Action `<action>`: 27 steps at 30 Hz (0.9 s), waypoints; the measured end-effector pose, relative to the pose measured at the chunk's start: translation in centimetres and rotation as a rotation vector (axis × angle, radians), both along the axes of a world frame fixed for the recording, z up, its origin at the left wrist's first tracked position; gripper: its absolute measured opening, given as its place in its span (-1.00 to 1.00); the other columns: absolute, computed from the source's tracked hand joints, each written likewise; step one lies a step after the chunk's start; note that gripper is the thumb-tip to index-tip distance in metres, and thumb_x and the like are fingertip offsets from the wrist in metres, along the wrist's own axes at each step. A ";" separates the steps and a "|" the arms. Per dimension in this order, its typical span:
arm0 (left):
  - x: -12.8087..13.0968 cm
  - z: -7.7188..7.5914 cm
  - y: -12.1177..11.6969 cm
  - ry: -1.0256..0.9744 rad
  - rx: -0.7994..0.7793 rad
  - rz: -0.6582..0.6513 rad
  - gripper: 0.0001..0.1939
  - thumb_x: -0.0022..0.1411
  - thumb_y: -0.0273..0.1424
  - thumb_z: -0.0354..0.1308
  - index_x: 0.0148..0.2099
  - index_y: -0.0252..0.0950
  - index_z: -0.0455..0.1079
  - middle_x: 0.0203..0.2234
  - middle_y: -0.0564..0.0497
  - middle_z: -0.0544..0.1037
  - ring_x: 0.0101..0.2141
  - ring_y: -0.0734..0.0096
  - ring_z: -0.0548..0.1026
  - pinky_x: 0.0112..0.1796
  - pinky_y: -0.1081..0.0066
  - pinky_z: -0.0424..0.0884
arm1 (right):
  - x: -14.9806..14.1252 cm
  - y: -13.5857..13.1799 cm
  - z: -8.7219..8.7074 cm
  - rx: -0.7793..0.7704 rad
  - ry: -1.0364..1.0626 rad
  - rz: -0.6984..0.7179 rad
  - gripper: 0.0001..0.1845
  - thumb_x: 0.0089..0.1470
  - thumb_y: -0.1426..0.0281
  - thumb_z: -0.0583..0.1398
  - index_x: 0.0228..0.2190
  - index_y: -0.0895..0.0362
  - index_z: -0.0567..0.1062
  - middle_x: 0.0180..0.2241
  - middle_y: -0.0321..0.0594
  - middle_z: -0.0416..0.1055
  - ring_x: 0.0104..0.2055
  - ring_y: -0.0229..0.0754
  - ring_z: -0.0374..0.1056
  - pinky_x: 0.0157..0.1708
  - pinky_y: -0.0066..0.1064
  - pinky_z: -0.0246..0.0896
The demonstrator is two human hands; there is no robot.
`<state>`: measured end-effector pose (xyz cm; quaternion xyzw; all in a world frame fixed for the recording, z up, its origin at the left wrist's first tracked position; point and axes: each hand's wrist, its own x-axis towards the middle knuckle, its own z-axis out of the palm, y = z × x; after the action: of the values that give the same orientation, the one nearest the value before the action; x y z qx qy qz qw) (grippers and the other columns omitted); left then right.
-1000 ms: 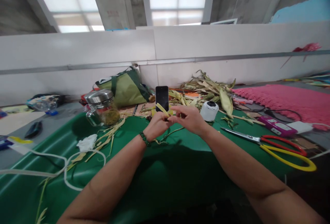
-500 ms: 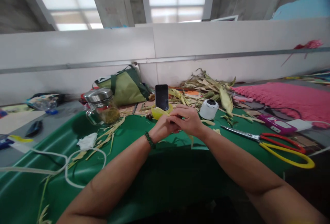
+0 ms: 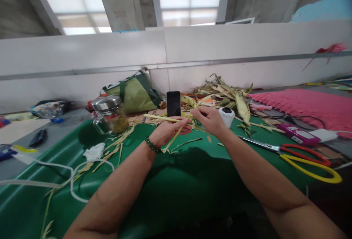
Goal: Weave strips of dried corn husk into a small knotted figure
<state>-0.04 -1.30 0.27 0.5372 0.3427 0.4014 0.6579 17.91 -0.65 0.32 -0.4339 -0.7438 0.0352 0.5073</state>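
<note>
Strips of pale yellow-green corn husk (image 3: pixel 176 136) cross one another between my two hands, above the green cloth. My left hand (image 3: pixel 173 128), with a dark green bead bracelet at its wrist, pinches the crossing strips between thumb and fingers. One strip sticks out to the left and another hangs down toward the wrist. My right hand (image 3: pixel 208 118) has its fingertips closed on a husk strip at the right end; the exact grip is partly hidden by the fingers. Just behind the hands stands a dark phone (image 3: pixel 173 104), propped upright.
At the right lie large scissors (image 3: pixel 275 148) with red and yellow handles. A white thread spool (image 3: pixel 227 117) stands by my right hand, a husk pile (image 3: pixel 220 94) behind it. To the left are a glass jar (image 3: pixel 110 114), a green bag (image 3: pixel 137 94) and a white cable (image 3: pixel 72 180).
My hands, pressed together before, have come apart sideways. Husk strips now show spread between them, and the yellow-green piece in front of the phone is mostly out of sight.
</note>
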 end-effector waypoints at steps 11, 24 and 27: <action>1.1 0.1 -1.1 0.073 0.146 0.121 -0.76 -0.14 -0.36 0.39 -0.41 -0.38 0.48 -0.58 0.05 0.56 -0.50 0.41 0.54 -0.32 0.36 0.51 | -1.3 -0.1 -0.5 -0.169 0.346 0.217 -0.69 -0.02 0.25 0.19 -0.66 0.17 0.39 -0.67 -0.34 0.26 -0.58 -0.35 0.12 -0.54 -0.48 0.05; -0.1 0.9 0.1 0.081 0.087 0.224 -0.72 -0.15 -0.40 0.41 -0.40 -0.39 0.40 -0.64 0.07 0.53 -0.60 0.49 0.51 -0.46 0.47 0.49 | -0.1 0.2 -0.3 -0.296 -0.165 0.434 -0.63 0.09 0.25 0.14 -0.64 0.19 0.45 -0.70 -0.32 0.34 -0.62 -0.37 0.18 -0.57 -0.53 0.02; -0.3 0.9 0.2 0.085 0.071 0.261 -0.79 -0.06 -0.45 0.37 -0.40 -0.40 0.40 -0.65 0.06 0.52 -0.61 0.51 0.51 -0.46 0.49 0.49 | 0.0 0.2 -0.1 -0.297 -0.177 0.426 -0.61 0.09 0.29 0.13 -0.69 0.19 0.40 -0.70 -0.31 0.35 -0.63 -0.38 0.17 -0.57 -0.53 0.02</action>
<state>-0.34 -1.05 1.20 0.5275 0.4228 0.4725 0.5655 17.90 -0.49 0.23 -0.3386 -0.8464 0.2120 0.3521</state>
